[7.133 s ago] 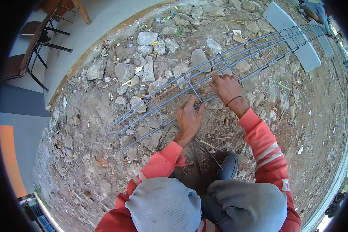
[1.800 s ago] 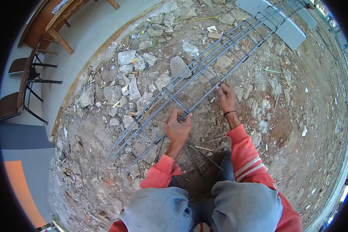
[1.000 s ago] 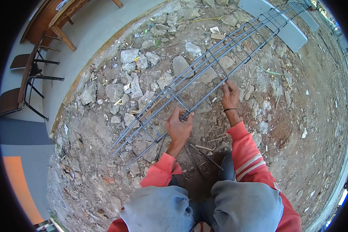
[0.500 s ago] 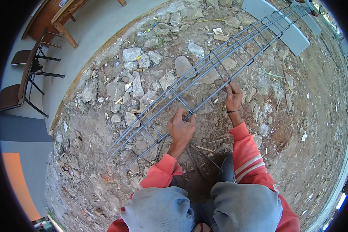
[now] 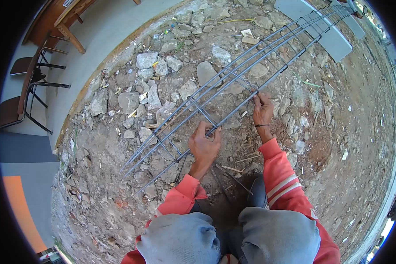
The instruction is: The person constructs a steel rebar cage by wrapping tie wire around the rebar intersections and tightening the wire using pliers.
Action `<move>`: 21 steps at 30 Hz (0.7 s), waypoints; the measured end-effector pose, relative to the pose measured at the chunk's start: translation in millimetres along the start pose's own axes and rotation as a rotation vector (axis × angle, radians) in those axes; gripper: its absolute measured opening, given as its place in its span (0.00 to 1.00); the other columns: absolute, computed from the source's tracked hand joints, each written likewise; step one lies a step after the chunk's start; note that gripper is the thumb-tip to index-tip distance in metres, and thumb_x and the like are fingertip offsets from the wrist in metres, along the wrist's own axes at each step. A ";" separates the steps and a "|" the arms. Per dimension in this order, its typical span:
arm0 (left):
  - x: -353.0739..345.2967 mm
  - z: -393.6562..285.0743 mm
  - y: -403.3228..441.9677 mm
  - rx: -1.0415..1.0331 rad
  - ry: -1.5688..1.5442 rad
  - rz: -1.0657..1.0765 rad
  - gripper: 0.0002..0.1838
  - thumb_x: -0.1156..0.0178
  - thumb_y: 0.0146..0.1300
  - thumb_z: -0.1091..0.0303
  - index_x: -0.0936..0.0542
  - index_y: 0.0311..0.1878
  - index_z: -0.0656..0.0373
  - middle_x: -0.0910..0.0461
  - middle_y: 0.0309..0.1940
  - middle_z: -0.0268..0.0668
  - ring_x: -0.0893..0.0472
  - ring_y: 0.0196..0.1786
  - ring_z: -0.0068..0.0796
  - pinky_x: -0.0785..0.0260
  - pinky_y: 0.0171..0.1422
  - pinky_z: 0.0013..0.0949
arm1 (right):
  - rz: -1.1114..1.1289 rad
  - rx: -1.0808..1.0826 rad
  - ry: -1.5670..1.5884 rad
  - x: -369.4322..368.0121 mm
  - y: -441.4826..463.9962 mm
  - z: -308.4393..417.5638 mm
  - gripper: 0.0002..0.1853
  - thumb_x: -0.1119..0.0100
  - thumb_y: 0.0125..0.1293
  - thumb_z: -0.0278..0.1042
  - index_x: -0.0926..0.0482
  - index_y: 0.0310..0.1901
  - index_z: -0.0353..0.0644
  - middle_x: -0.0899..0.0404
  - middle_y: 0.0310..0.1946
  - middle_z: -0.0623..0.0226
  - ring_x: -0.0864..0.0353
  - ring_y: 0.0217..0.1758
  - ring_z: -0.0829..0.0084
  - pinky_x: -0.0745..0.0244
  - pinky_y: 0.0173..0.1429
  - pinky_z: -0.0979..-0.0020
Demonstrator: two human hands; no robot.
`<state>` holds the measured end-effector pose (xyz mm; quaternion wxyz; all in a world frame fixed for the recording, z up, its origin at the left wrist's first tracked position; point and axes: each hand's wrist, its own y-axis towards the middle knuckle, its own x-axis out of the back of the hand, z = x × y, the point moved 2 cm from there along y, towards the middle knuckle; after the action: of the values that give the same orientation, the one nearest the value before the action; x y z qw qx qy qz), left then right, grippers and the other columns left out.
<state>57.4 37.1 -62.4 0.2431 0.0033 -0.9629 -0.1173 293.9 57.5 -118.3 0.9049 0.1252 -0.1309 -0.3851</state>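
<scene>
A long cage of steel bars (image 5: 233, 113) with square stirrups runs diagonally from the lower left to the upper right. My left hand (image 5: 204, 143) is closed on its nearest bar, where a stirrup meets it. Farther along the same bar, my right hand (image 5: 262, 108) has its fingers pinched at another stirrup (image 5: 243, 82), which leans relative to the bars. Below my left hand, a bent metal piece (image 5: 183, 165) reaches down from the bar, and thin dark rods (image 5: 234, 179) lie by my foot.
Grey boards (image 5: 334, 42) lie under the cage's far end. Stones (image 5: 128, 102) and rubble cover the ground beyond the cage. Chairs (image 5: 12, 112) and a wooden table (image 5: 70, 37) stand on the paved floor at the upper left.
Over the last second the stirrup at my right hand has changed its tilt, and my right hand has shifted slightly. Both hands were farther up in the oldest frame. My left hand keeps its grip.
</scene>
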 end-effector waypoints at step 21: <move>-0.8 0.6 0.0 0.022 0.008 0.006 0.11 0.28 0.55 0.67 0.22 0.35 0.58 0.19 0.24 0.38 0.18 0.26 0.32 0.30 0.32 0.35 | -0.067 -0.437 0.166 0.4 -64.7 -2.4 0.16 0.37 0.72 0.38 0.27 0.51 0.35 0.16 0.40 0.59 0.17 0.41 0.73 0.23 0.49 0.72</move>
<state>57.8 37.2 -63.3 0.2474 0.0034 -0.9631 -0.1062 252.0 14.0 -141.7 0.9050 -0.0381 0.0344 -0.4223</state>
